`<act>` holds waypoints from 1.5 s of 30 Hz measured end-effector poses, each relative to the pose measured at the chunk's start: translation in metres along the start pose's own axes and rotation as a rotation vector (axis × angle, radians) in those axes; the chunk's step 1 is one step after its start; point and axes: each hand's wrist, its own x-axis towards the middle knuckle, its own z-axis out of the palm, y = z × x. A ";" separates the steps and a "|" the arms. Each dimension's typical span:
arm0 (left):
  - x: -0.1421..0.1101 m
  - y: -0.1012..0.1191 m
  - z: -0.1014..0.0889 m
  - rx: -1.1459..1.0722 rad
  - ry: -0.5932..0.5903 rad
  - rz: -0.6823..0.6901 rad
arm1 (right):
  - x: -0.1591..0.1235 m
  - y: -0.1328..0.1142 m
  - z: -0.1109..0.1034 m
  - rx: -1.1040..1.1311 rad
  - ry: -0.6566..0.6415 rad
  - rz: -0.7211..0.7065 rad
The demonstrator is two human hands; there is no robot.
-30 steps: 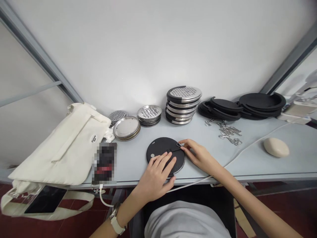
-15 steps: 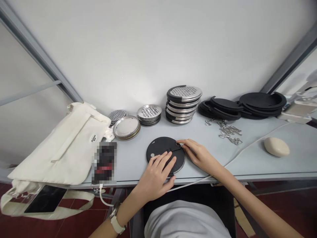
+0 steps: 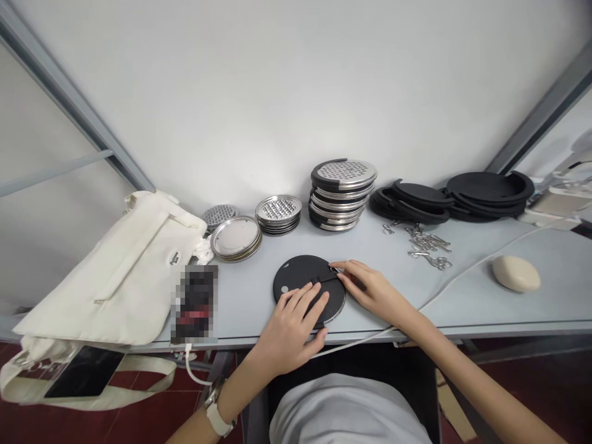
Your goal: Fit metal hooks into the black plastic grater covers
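Note:
A round black disc [image 3: 296,271] with a slot and a small light dot lies on the table in front of me. Spread across its lower part is my left hand [image 3: 293,330], fingers stretched out and pressing it down. At the disc's right edge, the thumb and index finger of my right hand [image 3: 370,287] pinch a small wire-like metal clip [image 3: 333,270] by the slot; the fingertips partly hide it. Beyond lie several loose metal clips [image 3: 428,243]. Behind the disc rises a stack of perforated metal grater discs in black rims [image 3: 345,194].
Metal grater plates [image 3: 279,213] and plain metal discs [image 3: 235,237] are piled to the left, near a white bag [image 3: 111,271] and a blurred-out phone [image 3: 194,305]. Black round holders [image 3: 485,194] stand at the back right. A white cable [image 3: 456,277] runs past a cream, rounded object [image 3: 515,273].
Almost nothing differs. The fingertips of my right hand have shifted very slightly at the clip on the disc's edge; my left hand stays in place.

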 end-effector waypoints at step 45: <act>0.000 0.001 -0.001 -0.022 -0.006 -0.008 | -0.001 -0.002 0.001 0.001 0.031 0.059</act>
